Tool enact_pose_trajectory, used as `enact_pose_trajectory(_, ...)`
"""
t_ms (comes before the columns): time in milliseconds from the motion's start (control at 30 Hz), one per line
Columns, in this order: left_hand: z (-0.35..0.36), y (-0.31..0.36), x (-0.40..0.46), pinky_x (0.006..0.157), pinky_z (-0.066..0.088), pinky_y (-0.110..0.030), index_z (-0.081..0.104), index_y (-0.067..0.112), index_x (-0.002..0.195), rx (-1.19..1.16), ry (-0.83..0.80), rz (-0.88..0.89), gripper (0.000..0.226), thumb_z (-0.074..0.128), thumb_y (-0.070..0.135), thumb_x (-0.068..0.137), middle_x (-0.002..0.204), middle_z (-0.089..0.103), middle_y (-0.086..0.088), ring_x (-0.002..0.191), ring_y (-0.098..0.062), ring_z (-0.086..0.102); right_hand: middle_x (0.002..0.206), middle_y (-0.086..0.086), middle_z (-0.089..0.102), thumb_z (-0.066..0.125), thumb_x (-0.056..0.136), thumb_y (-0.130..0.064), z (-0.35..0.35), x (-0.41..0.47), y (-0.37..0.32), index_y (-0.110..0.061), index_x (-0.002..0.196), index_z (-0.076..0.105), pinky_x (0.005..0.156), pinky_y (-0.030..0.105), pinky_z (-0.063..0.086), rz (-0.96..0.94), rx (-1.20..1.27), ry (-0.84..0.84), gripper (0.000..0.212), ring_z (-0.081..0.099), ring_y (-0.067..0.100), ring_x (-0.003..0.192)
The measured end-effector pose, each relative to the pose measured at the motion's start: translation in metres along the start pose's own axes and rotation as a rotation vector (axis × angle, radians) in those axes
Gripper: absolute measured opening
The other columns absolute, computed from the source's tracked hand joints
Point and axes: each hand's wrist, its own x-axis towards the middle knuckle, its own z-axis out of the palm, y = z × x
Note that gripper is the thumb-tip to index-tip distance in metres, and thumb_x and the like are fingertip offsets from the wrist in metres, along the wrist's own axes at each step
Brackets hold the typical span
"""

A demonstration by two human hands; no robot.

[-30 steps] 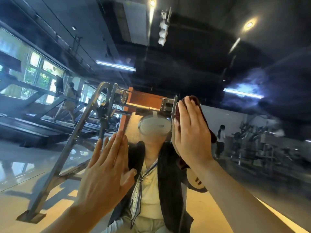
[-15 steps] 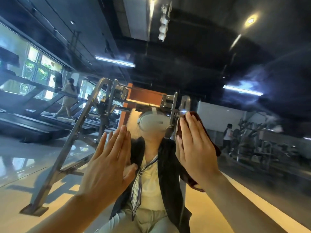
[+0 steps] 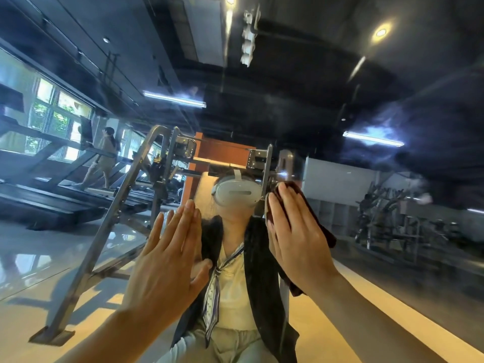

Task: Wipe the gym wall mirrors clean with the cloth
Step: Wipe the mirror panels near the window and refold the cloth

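Mirror (image 3: 340,74) has right hand (image 3: 296,239) pressing dark cloth (image 3: 318,224) flat, left hand (image 3: 167,260) spread.

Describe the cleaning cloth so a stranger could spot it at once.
Start at the wall mirror filling the view. Two hands lie flat against it; under the right hand sits the cloth. It is dark maroon, its edges poking out past the fingers, while the left hand covers nothing.

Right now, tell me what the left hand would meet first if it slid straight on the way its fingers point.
The left hand lies flat against the mirror, fingers pointing up. Only bare glass seems ahead; the cloth sits off to its right.
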Motion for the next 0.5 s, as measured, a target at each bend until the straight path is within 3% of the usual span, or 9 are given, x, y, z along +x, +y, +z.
enact_pose_trajectory(133,0.0,0.0,0.0,0.121,0.006,-0.046,0.029,-0.002,0.151,-0.013,-0.003,-0.004,0.084,0.038,0.057,0.092,0.158,0.028,-0.023,0.145,-0.039,0.031,0.149,0.025,0.046,0.051,0.102,-0.021,0.001,0.045,0.008,0.001,0.142,0.05,0.109,0.05,0.045,0.099,0.05,0.042,0.046,0.046,0.04,0.137)
enact_pose_trajectory(267,-0.001,0.002,-0.001,0.123,0.004,-0.046,0.028,-0.002,0.153,-0.028,-0.013,-0.014,0.085,0.04,0.056,0.091,0.16,0.025,-0.022,0.147,-0.037,0.028,0.15,0.022,0.047,0.04,0.107,-0.025,0.002,0.057,-0.002,0.0,0.144,0.048,0.111,0.047,0.04,0.205,0.108,0.082,0.045,0.046,0.039,0.138)
enact_pose_trajectory(333,-0.001,0.001,-0.001,0.123,0.005,-0.046,0.028,-0.002,0.153,-0.04,-0.021,-0.015,0.084,0.039,0.055,0.091,0.16,0.025,-0.022,0.147,-0.037,0.027,0.151,0.021,0.046,0.042,0.106,-0.025,0.001,0.036,-0.014,-0.002,0.145,0.046,0.113,0.045,0.036,0.182,0.103,0.071,0.045,0.045,0.036,0.14)
enact_pose_trajectory(433,-0.001,0.001,0.0,0.123,0.005,-0.046,0.031,-0.003,0.151,-0.042,-0.028,-0.009,0.082,0.037,0.054,0.093,0.159,0.026,-0.023,0.147,-0.037,0.027,0.151,0.02,0.046,0.062,0.099,-0.015,0.0,-0.003,-0.038,-0.005,0.145,0.046,0.114,0.046,0.03,0.054,0.07,0.036,0.049,0.042,0.034,0.14)
enact_pose_trajectory(500,-0.002,0.002,-0.001,0.122,0.006,-0.047,0.033,-0.003,0.15,-0.043,-0.034,-0.006,0.081,0.036,0.054,0.094,0.159,0.026,-0.023,0.147,-0.037,0.027,0.151,0.019,0.046,0.06,0.098,-0.015,0.001,-0.008,-0.047,-0.006,0.146,0.045,0.115,0.045,0.028,-0.027,0.093,0.034,0.051,0.039,0.032,0.142)
